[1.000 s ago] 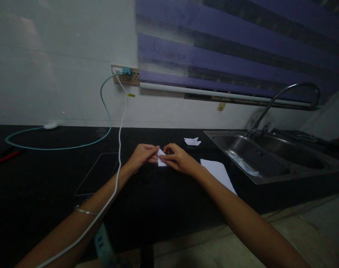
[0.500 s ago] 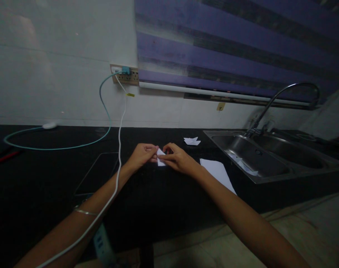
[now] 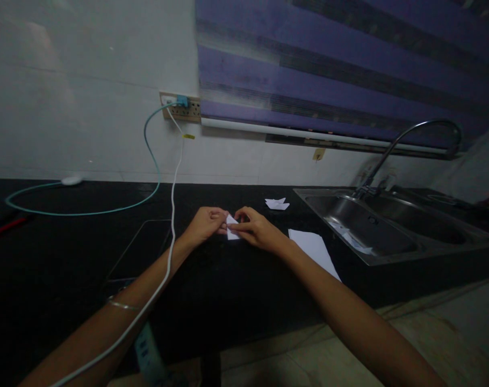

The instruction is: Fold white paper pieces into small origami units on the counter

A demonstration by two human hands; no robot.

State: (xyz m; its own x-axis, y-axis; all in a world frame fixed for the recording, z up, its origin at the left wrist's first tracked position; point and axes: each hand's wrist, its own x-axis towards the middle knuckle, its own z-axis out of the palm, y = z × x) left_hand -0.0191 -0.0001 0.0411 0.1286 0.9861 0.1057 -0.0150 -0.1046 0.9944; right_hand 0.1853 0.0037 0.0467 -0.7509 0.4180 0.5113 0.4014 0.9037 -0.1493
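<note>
Between my two hands is a small folded piece of white paper, held just above or on the black countertop. My left hand pinches its left edge with closed fingers. From the other side, my right hand grips the paper between thumb and fingers, hiding part of it. Behind and to the right sits a folded paper boat. A stack of white paper sheets lies beside my right forearm, which covers its lower left part.
A steel double sink with a curved tap is at the right, white scraps inside it. A white cable runs from the wall socket across my left forearm. A flat dark panel lies left.
Both hands keep nearly the same place and grip on the folded paper. Only the fingers of my left hand shift very slightly at the paper's top.
</note>
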